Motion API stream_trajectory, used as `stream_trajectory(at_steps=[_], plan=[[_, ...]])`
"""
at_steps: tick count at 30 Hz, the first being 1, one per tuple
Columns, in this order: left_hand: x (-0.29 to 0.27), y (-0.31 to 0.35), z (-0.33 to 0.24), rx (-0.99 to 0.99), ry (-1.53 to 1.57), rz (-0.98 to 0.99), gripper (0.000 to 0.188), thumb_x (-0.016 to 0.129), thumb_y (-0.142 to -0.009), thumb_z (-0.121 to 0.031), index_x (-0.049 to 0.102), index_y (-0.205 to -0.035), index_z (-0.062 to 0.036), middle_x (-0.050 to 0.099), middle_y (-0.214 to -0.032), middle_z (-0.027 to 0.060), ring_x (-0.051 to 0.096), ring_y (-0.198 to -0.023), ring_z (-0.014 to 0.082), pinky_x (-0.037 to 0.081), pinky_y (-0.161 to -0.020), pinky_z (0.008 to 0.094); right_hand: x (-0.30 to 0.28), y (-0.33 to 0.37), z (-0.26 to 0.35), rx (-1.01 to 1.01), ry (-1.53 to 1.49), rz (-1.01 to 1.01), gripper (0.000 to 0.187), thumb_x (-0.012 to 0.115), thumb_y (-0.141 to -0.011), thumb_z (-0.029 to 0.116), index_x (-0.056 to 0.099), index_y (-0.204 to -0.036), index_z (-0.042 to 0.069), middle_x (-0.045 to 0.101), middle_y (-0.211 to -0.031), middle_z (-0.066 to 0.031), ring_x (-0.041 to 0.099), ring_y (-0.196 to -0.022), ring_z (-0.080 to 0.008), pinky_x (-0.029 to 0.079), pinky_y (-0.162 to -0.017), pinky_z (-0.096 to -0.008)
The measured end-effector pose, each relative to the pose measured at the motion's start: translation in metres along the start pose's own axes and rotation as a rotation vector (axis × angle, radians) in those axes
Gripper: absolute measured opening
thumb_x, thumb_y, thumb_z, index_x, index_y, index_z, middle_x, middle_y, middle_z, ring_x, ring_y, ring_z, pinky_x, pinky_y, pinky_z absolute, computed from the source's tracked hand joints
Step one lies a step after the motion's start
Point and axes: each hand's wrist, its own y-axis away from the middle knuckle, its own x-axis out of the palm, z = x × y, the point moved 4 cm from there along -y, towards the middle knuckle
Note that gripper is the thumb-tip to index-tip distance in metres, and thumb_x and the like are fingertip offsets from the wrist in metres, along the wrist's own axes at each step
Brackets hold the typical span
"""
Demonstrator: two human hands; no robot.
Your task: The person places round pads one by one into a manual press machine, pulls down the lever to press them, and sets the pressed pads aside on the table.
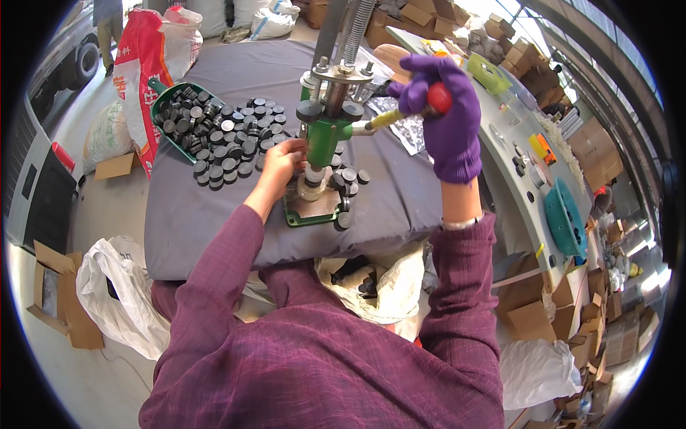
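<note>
At the green press [324,143], the right hand [454,118] curls loosely round a red knob [439,99], likely for leverage; I can't tell whether the left hand [281,168], near handily piled black discs [235,151], grips anything.

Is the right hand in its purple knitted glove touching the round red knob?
Touching: the head view shows the purple-gloved right hand curled about the round red knob, glove fabric meeting its edge.
</note>
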Motion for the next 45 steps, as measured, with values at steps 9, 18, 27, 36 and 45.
stream_trajectory(at_steps=[9, 18, 27, 36, 45], plan=[[-0.052, 0.079, 0.014, 0.203, -0.455, -0.276, 0.023, 0.054, -0.09, -0.004, 0.068, -0.107, 0.0009, 0.071, -0.082, 0.0058, 0.064, -0.069, 0.0103, 0.052, -0.065, 0.025, -0.003, -0.05, -0.021, 0.024, 0.002, -0.121, 0.06, 0.04, -0.102, 0.046, 0.061, -0.109, -0.009, 0.056, -0.065, -0.0067, 0.058, -0.063, -0.0227, 0.053, -0.083, -0.0423], [-0.041, 0.082, 0.011, 0.429, -0.748, -0.293, 0.018, 0.061, -0.083, -0.001, 0.07, -0.099, -0.0029, 0.072, -0.088, 0.0123, 0.071, -0.078, 0.022, 0.054, -0.071, 0.0315, -0.062, 0.046, -0.113, 0.004, 0.175, -0.383, 0.04, 0.053, -0.1, 0.028, 0.058, -0.126, -0.002, 0.064, -0.108, -0.0077, 0.062, -0.098, -0.0169, 0.049, -0.092, -0.0314], [-0.059, 0.101, -0.022, 0.651, -1.106, -0.323, 0.013, 0.06, -0.076, -0.004, 0.068, -0.085, -0.0055, 0.069, -0.086, 0.0133, 0.067, -0.083, 0.0327, 0.055, -0.076, 0.0425, 0.005, 0.061, -0.251, 0.388, 1.114, 0.366, 0.043, 0.062, -0.09, 0.041, 0.065, -0.103, 0.001, 0.064, -0.101, -0.0271, 0.062, -0.093, -0.0403, 0.05, -0.082, -0.0434], [-0.039, 0.101, 0.0, 0.508, -0.935, -0.31, 0.018, 0.06, -0.081, -0.005, 0.067, -0.097, -0.0072, 0.07, -0.091, 0.012, 0.067, -0.084, 0.0327, 0.054, -0.072, 0.042, -0.032, 0.07, -0.32, 0.084, 0.766, 0.691, 0.017, 0.065, -0.09, 0.009, 0.062, -0.107, 0.006, 0.062, -0.096, -0.0025, 0.06, -0.086, -0.0171, 0.05, -0.073, -0.0333], [-0.022, 0.078, 0.012, 0.632, -0.866, -0.225, 0.017, 0.058, -0.079, -0.004, 0.068, -0.093, -0.0045, 0.07, -0.091, 0.0143, 0.067, -0.085, 0.0348, 0.055, -0.076, 0.0419, -0.073, 0.089, -0.279, 0.064, 1.039, 0.587, 0.024, 0.059, -0.087, 0.019, 0.066, -0.103, 0.003, 0.067, -0.102, -0.0204, 0.062, -0.095, -0.0398, 0.05, -0.083, -0.0441]])
